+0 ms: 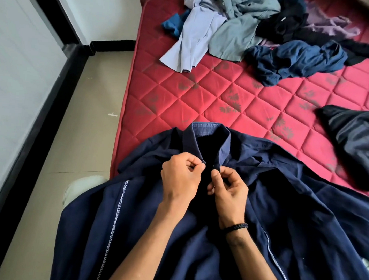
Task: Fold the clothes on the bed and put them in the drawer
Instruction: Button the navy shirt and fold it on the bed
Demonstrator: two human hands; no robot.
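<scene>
Showing a navy shirt (261,208) spread collar-up at the near corner of the bed (224,95), its lower half hanging off the mattress edge towards the floor (91,113). Both hands work just below the collar (202,140): the left hand (180,178) pinches one edge of the placket between thumb and curled fingers, and the right hand (228,191), with a dark braided band (236,226) on its wrist, pinches the facing edge. The two hands nearly touch, apparently closing the top button; the button itself is too small to make out.

Beyond the collar, well apart from the shirt, lies a loose heap of unfolded clothes (249,32) in grey, pale blue, black and dark blue. To the right of the shirt sits a dark garment (354,144), close to its sleeve. No drawer is in view.

Likely faults from here:
- The overhanging part could drag the shirt off the bed once either pinch relaxes.
- A misaligned placket would probably leave the front crooked and spoil later folds.
- White-stitched seams showing on both sides suggest turned-over panels; folding without smoothing them would trap creases.
- The neighbouring dark garment may be caught up with the sleeve.
</scene>
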